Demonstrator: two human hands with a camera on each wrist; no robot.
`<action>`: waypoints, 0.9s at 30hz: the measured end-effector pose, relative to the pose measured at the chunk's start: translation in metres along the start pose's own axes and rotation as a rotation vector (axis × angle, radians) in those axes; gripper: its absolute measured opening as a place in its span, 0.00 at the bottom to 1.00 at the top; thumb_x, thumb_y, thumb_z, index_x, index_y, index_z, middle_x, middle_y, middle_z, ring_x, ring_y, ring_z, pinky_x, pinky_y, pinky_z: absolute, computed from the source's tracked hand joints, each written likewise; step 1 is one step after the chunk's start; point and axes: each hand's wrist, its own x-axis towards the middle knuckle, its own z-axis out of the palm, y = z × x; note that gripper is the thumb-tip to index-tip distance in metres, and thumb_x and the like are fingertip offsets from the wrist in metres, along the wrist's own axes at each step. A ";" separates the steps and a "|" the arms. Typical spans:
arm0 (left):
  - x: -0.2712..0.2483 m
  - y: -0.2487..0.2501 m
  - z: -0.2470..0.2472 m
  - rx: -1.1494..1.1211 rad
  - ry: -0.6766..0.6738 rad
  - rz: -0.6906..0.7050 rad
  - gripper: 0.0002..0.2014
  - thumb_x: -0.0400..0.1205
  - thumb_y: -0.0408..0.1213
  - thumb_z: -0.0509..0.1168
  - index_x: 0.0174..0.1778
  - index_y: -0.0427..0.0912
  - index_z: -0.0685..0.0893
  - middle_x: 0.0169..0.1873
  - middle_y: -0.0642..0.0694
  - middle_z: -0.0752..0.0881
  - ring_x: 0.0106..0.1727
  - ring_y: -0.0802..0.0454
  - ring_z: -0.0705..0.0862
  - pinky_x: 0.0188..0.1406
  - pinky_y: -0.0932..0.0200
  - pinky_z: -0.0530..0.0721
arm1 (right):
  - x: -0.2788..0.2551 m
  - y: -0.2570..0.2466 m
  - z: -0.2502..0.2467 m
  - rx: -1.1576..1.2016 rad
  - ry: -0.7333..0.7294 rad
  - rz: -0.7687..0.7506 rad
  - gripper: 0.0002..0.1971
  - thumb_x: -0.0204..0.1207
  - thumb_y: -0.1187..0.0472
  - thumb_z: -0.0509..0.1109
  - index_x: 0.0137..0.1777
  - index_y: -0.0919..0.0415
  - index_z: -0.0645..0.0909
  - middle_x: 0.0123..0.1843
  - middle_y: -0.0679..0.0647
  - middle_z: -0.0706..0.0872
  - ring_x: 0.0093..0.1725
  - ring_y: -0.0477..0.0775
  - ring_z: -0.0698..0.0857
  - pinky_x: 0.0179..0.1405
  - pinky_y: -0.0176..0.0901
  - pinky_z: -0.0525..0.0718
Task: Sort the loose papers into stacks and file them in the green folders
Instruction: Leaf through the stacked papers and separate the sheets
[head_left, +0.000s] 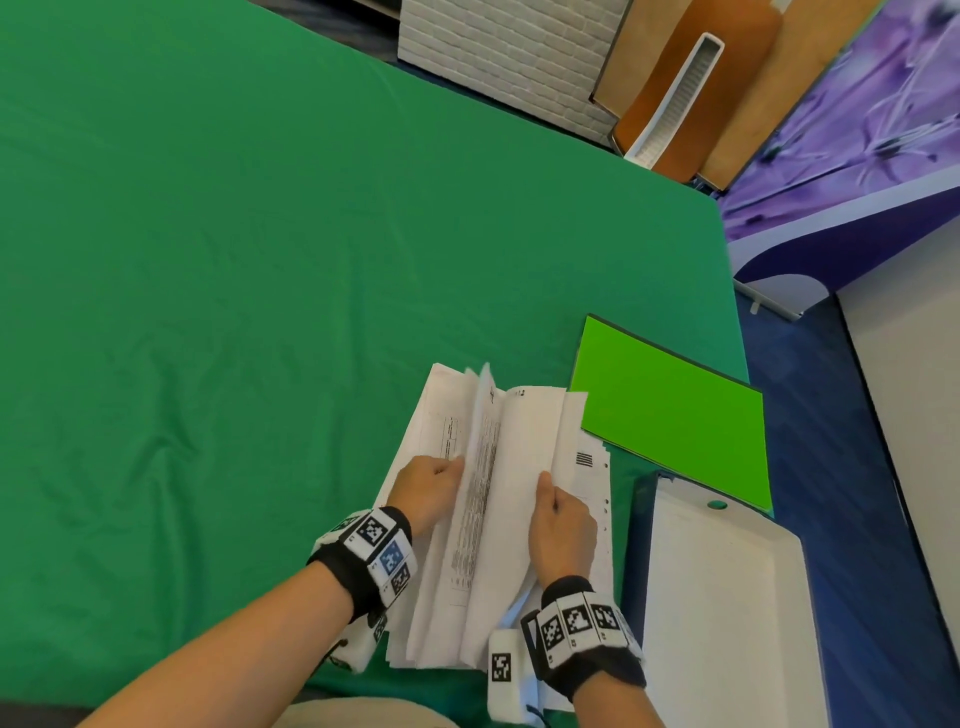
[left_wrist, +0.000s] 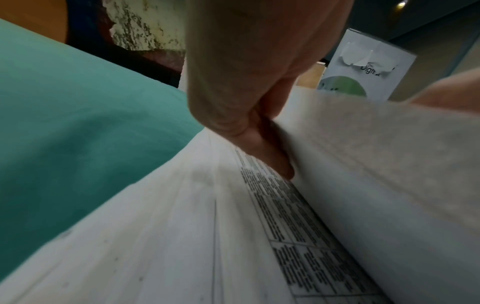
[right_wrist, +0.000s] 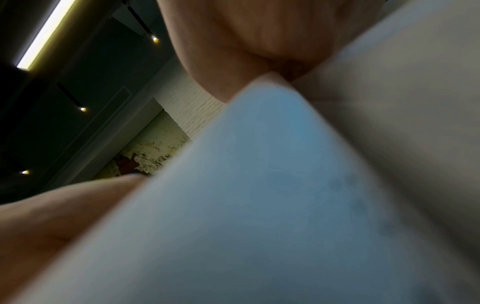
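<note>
Papers (head_left: 488, 519): one loose pile, count of sheets not readable, lying near the right end of the surface's near edge, fanned open like a book along a raised middle fold; printed tables show on the lifted sheets. Left hand (head_left: 428, 491): one, fingers curled into the left side of the fan, pinching sheets; in the wrist view its fingers (left_wrist: 270, 156) tuck between pages. Right hand (head_left: 561, 525): one, thumb on top and fingers under, pinching the right-hand bundle of the same pile; its wrist view is filled by blurred paper (right_wrist: 259, 195). Folder (head_left: 675, 415): one seen, bright green, closed and flat, just right of and beyond the pile, its near-left corner lying over or touching the outermost sheets, by the surface's right edge; whether more lie beneath it cannot be told. White tray (head_left: 727, 597): one, at the near right corner, just beside the pile. Surface (head_left: 234, 286): green cloth cover. Progress, as judged: early; the pile is being leafed through, no separate stacks are laid out, nothing appears filed; splitting into stacks, opening the folder and inserting all remain.
</note>
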 end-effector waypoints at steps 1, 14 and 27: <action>-0.005 0.007 0.002 -0.064 -0.098 -0.011 0.27 0.87 0.56 0.54 0.35 0.40 0.85 0.30 0.48 0.84 0.36 0.46 0.84 0.45 0.56 0.80 | -0.001 -0.002 0.001 0.021 -0.019 -0.001 0.30 0.84 0.38 0.54 0.30 0.60 0.79 0.30 0.52 0.83 0.36 0.55 0.82 0.38 0.45 0.77; 0.001 0.001 -0.001 0.404 0.173 -0.218 0.20 0.82 0.48 0.65 0.61 0.36 0.74 0.59 0.40 0.76 0.53 0.45 0.80 0.48 0.54 0.82 | -0.001 -0.001 -0.001 -0.107 -0.033 -0.033 0.17 0.84 0.55 0.62 0.63 0.66 0.82 0.60 0.62 0.87 0.59 0.62 0.84 0.60 0.48 0.80; 0.008 -0.012 0.002 0.412 0.131 -0.230 0.15 0.81 0.44 0.67 0.54 0.35 0.78 0.54 0.39 0.83 0.52 0.42 0.84 0.50 0.52 0.86 | -0.005 -0.001 0.000 -0.102 -0.053 -0.003 0.16 0.85 0.54 0.62 0.63 0.64 0.82 0.60 0.60 0.87 0.59 0.61 0.84 0.60 0.47 0.80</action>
